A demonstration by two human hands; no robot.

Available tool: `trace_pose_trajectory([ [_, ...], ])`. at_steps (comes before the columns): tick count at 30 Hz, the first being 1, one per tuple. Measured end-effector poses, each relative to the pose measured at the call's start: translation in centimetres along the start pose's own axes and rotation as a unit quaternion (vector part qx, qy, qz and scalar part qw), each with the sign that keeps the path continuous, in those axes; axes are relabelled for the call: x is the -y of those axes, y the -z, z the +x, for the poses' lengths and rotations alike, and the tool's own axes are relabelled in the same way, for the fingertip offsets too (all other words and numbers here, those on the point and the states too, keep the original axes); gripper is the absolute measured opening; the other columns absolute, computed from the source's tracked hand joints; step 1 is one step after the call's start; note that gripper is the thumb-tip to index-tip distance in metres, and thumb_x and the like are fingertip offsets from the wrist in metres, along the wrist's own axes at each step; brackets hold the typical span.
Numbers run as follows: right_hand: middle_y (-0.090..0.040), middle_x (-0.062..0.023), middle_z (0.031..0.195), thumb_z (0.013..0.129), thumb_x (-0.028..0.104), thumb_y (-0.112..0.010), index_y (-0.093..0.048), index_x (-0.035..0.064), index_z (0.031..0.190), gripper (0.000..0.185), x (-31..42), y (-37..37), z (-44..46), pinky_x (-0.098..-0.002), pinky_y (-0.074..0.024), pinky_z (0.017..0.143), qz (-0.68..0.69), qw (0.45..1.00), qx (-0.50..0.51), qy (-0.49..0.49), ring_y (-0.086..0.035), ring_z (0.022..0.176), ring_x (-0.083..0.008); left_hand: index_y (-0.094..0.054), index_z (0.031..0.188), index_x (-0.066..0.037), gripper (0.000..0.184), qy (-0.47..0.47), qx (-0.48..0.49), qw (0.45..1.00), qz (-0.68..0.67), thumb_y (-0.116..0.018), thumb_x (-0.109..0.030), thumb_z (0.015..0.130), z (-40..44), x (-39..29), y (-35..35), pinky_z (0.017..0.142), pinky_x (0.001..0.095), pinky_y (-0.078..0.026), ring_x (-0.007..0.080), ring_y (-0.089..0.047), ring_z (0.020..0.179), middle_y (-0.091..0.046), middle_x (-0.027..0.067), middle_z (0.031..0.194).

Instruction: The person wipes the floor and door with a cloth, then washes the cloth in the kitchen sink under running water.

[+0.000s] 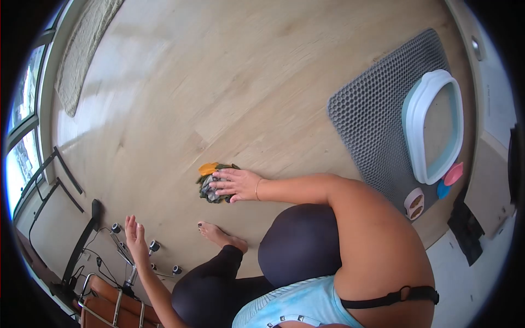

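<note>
A crumpled bundle of cloth (210,189), dark green and grey with a yellow-orange part at its upper left, lies on the wooden floor (219,82). My right hand (237,185) rests on the bundle's right side with its fingers spread flat over it. Off to the left, my left hand (136,239) is raised in the air, palm partly turned up, fingers extended, holding nothing. My bare foot (221,236) is on the floor below the bundle, between the two hands.
A grey honeycomb mat (369,104) at the right bears a white and teal litter tray (414,126), a double food bowl (414,203) and pink and blue scoops. A wheeled chair (104,298) stands lower left; a rug (87,49) lies upper left.
</note>
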State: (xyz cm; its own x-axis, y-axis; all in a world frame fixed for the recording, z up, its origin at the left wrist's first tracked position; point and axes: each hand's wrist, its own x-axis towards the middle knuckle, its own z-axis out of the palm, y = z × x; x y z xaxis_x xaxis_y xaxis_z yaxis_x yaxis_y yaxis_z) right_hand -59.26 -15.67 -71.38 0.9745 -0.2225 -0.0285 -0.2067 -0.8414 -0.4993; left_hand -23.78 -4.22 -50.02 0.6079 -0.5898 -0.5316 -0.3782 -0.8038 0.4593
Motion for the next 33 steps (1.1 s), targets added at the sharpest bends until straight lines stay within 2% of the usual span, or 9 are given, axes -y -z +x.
trace_pose_trajectory([
  [2,-0.020,0.0060,0.153,0.090,0.054,-0.038,-0.041,0.0314,0.137,0.052,0.2,-1.3,-3.2,-0.0402,-0.0136,0.114,0.032,0.996,-0.082,-0.009,-0.009,0.142,-0.0240,-0.048,0.131,-0.001,0.039,0.011,-0.002,1.000,0.009,-0.052,-0.014,0.094,-2.4,-1.4,1.4,0.106,0.0339,-0.031,0.0244,-0.035,0.133,-0.027,0.0115,0.149],
  [9,-0.015,0.0000,0.155,0.096,0.050,-0.032,-0.029,0.0336,0.144,0.051,-7.1,6.2,-16.8,-0.0508,-0.0197,0.110,0.015,0.862,-0.120,-0.493,-0.016,0.140,-0.0324,-0.051,0.128,-0.002,0.036,0.013,-0.103,0.993,-0.047,-0.050,-0.016,0.095,-6.8,-6.7,-0.5,0.104,0.0327,-0.033,0.0209,-0.040,0.129,-0.036,0.0083,0.145],
  [12,-0.015,0.0003,0.154,0.093,0.053,-0.035,-0.029,0.0308,0.144,0.056,-4.0,4.8,-12.9,-0.0490,-0.0203,0.110,-0.061,0.889,-0.125,-0.436,-0.016,0.140,-0.0294,-0.050,0.131,-0.006,0.038,-0.018,-0.090,0.986,-0.139,-0.051,-0.022,0.096,-7.1,-5.8,-4.4,0.100,0.0283,-0.034,0.0168,-0.040,0.129,-0.039,0.0029,0.143],
  [16,-0.014,0.0036,0.155,0.091,0.053,-0.039,-0.032,0.0352,0.142,0.054,-3.9,3.6,-11.5,-0.0492,-0.0168,0.112,-0.125,0.983,0.006,-0.138,-0.013,0.141,-0.0272,-0.052,0.128,-0.004,0.038,-0.037,-0.115,0.978,-0.172,-0.053,-0.021,0.095,-8.4,-0.9,-3.5,0.102,0.0304,-0.034,0.0192,-0.041,0.128,-0.038,0.0070,0.144],
  [21,-0.003,0.0008,0.156,0.094,0.056,-0.029,-0.017,0.0367,0.146,0.057,-8.7,2.8,-11.5,-0.0587,-0.0123,0.109,-0.158,0.882,-0.078,-0.436,-0.008,0.140,-0.0388,-0.051,0.127,-0.003,0.039,0.010,-0.336,0.884,-0.325,-0.053,-0.024,0.095,-15.6,10.3,5.3,0.100,0.0297,-0.034,0.0146,-0.044,0.123,-0.042,0.0062,0.139],
  [24,0.001,-0.0004,0.156,0.092,0.061,-0.031,-0.013,0.0364,0.147,0.063,-2.7,0.2,-4.3,-0.0614,-0.0115,0.108,-0.153,0.892,0.030,-0.424,-0.005,0.139,-0.0441,-0.049,0.130,-0.004,0.041,-0.014,-0.450,0.858,-0.247,-0.054,-0.025,0.095,-19.3,14.8,9.9,0.101,0.0314,-0.033,0.0140,-0.044,0.123,-0.047,0.0068,0.134],
  [26,0.002,-0.0009,0.156,0.090,0.062,-0.034,-0.013,0.0361,0.147,0.066,3.9,-2.0,1.7,-0.0613,-0.0109,0.108,-0.160,0.932,0.091,-0.313,0.000,0.139,-0.0444,-0.057,0.121,-0.003,0.033,-0.025,-0.486,0.840,-0.239,-0.055,-0.021,0.093,-21.2,18.0,11.7,0.098,0.0275,-0.035,0.0163,-0.040,0.127,-0.023,0.0149,0.148],
  [28,0.002,-0.0010,0.156,0.091,0.061,-0.035,-0.017,0.0357,0.147,0.064,11.2,-3.0,9.0,-0.0581,-0.0091,0.110,-0.171,0.949,0.185,-0.191,0.001,0.140,-0.0428,-0.050,0.126,-0.001,0.040,-0.010,-0.471,0.821,-0.323,-0.052,-0.026,0.095,-22.0,20.9,12.6,0.103,0.0350,-0.031,0.0198,-0.041,0.127,-0.044,0.0097,0.137],
  [33,-0.002,0.0043,0.156,0.091,0.065,-0.021,-0.019,0.0391,0.145,0.060,27.3,-10.6,25.7,-0.0518,-0.0046,0.113,-0.192,0.958,0.197,0.078,0.001,0.142,-0.0316,-0.046,0.128,0.003,0.044,0.001,-0.436,0.843,-0.314,-0.051,-0.026,0.096,-24.3,27.1,14.4,0.104,0.0372,-0.030,0.0244,-0.038,0.130,-0.048,0.0118,0.134],
])
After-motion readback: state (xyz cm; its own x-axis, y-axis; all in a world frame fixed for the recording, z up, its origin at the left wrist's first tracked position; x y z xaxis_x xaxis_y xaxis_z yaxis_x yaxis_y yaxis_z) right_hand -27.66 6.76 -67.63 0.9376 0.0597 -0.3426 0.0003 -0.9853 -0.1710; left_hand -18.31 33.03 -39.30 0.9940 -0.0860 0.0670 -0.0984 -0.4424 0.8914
